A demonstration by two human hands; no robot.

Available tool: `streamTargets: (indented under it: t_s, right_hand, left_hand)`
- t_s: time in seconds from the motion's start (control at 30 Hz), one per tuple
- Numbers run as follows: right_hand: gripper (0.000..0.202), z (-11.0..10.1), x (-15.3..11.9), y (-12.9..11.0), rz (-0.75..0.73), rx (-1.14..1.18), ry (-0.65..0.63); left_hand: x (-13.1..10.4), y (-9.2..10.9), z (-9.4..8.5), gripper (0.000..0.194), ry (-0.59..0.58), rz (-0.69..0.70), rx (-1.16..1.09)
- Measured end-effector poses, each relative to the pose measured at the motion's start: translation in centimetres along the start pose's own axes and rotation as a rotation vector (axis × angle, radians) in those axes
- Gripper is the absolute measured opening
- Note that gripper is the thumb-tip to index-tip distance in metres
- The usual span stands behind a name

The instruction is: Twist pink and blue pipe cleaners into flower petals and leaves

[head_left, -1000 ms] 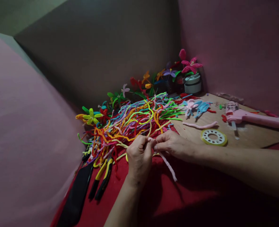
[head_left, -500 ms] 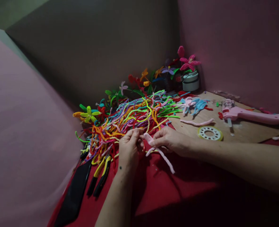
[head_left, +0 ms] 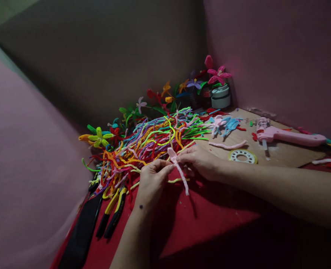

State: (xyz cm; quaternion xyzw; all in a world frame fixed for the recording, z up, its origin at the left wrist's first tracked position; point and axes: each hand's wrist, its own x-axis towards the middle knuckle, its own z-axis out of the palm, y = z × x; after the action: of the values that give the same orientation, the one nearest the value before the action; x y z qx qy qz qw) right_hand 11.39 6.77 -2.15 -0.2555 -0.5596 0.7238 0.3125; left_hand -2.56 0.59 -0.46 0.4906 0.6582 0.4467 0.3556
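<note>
A pale pink fuzzy stem (head_left: 181, 175) is pinched between both hands, its upper end folded into a petal-like loop and its tail hanging down to the right. My left hand (head_left: 154, 177) is closed, thumb and forefinger gripping the piece from the left. From the right, my right hand (head_left: 197, 161) pinches it just below the loop. Behind the hands lies a heap of multicoloured fuzzy stems (head_left: 151, 138). A separate pink stem (head_left: 227, 145) rests on the wooden board (head_left: 287, 158).
Yellow-and-black pliers (head_left: 116, 213) and a black flat object (head_left: 80, 231) lie at left on the red cloth (head_left: 204, 220). A tape roll (head_left: 243, 157) and a pink glue gun (head_left: 294, 137) are on the right. Fuzzy flowers (head_left: 99, 137) line the back beside a round container (head_left: 220, 98).
The view has shifted slightly, moving the surroundings left. The pink stem has turned so its tail hangs more steeply, and the left fingers now pinch beside the right fingertips.
</note>
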Motion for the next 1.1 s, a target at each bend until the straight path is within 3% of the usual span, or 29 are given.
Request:
streamTargets:
  t_s: [0.4, 0.63, 0.87, 0.97, 1.1]
  right_hand:
    - [0.017, 0.0, 0.1, 0.1, 0.026, -0.038, 0.019]
    - [0.013, 0.1, 0.0, 0.2, -0.014, -0.151, 0.035]
    - [0.008, 0.2, -0.1, 0.0, 0.009, -0.221, 0.057]
    - [0.01, 0.3, -0.3, -0.2, 0.02, -0.213, 0.076]
    - [0.014, 0.3, -0.3, -0.1, 0.015, -0.204, 0.104]
  left_hand:
    - [-0.2, 0.2, 0.3, 0.019, 0.037, 0.115, 0.055]
    - [-0.1, 0.4, 0.4, 0.018, -0.042, 0.03, -0.198]
    - [0.3, -0.5, 0.6, 0.015, -0.088, -0.027, -0.246]
    - [0.3, -0.5, 0.7, 0.014, -0.072, -0.003, -0.191]
    - [0.1, -0.3, 1.3, 0.009, 0.03, 0.129, -0.022]
